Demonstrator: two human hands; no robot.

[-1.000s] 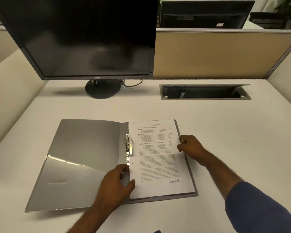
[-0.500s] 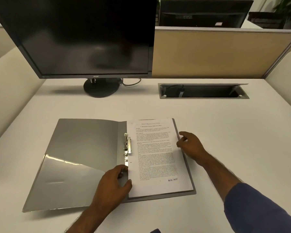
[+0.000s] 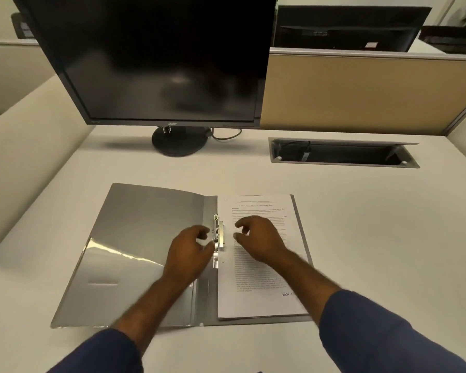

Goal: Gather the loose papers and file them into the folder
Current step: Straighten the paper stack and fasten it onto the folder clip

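Note:
A grey folder [image 3: 135, 238] lies open on the white desk. A stack of printed papers [image 3: 264, 286] rests on its right half, its left edge against the metal clip [image 3: 219, 234] at the spine. My left hand [image 3: 190, 251] hovers just left of the clip, fingers curled and apart, thumb near the clip's lower end. My right hand [image 3: 258, 239] is over the papers just right of the clip, fingers bent and holding nothing. Whether either hand touches the clip is unclear.
A black monitor [image 3: 156, 60] on a round stand [image 3: 179, 142] is at the back left. An open cable tray [image 3: 343, 154] is sunk into the desk at the back right. A beige partition [image 3: 361, 92] borders the desk's far edge.
Both hands have moved up and inward to the clip: the left from the papers' lower left corner, the right from the papers' right edge. The papers now lie squarer in the folder.

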